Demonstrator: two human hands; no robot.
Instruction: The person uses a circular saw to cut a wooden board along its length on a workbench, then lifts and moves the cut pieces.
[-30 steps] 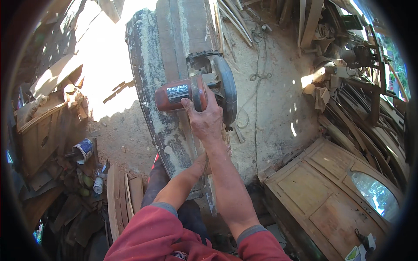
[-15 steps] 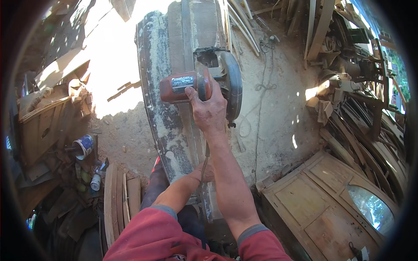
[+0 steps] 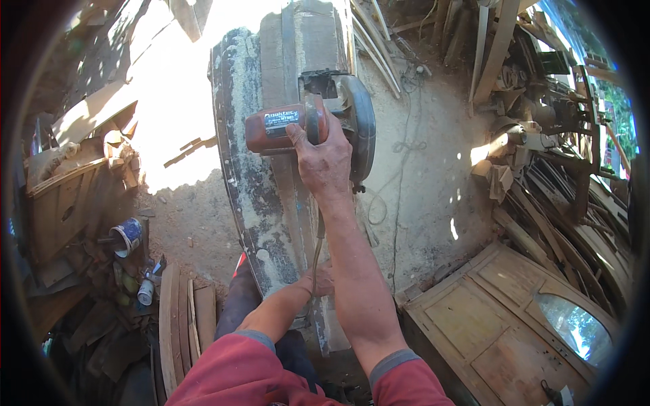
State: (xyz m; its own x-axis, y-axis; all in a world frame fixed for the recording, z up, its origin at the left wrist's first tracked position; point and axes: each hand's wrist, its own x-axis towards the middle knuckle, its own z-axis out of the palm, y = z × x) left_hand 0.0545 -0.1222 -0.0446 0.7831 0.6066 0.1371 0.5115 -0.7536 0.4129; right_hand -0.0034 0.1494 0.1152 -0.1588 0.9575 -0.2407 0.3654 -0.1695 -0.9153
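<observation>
**Circular saw held on a worn plank**

The right hand (image 3: 326,162) is closed around the handle of a red circular saw (image 3: 298,125), fingers wrapped over the top of the grip. The saw sits on a narrow wooden strip (image 3: 294,196) that runs lengthwise along a long, weathered plank (image 3: 247,196), toward the plank's far end and close to its right edge. The dark blade guard (image 3: 359,135) hangs just beyond that right edge. A cord (image 3: 318,243) drops from the saw back along the forearm.

The left hand (image 3: 323,279) rests on the near end of the plank, at its right edge, partly hidden behind the right forearm; whether its fingers clasp the wood or only press on it cannot be told.

On the dirt floor to the left lie a blue can (image 3: 126,235) and stacked curved boards (image 3: 179,325). A panelled wooden door (image 3: 487,325) lies to the right of the plank's near end.
</observation>
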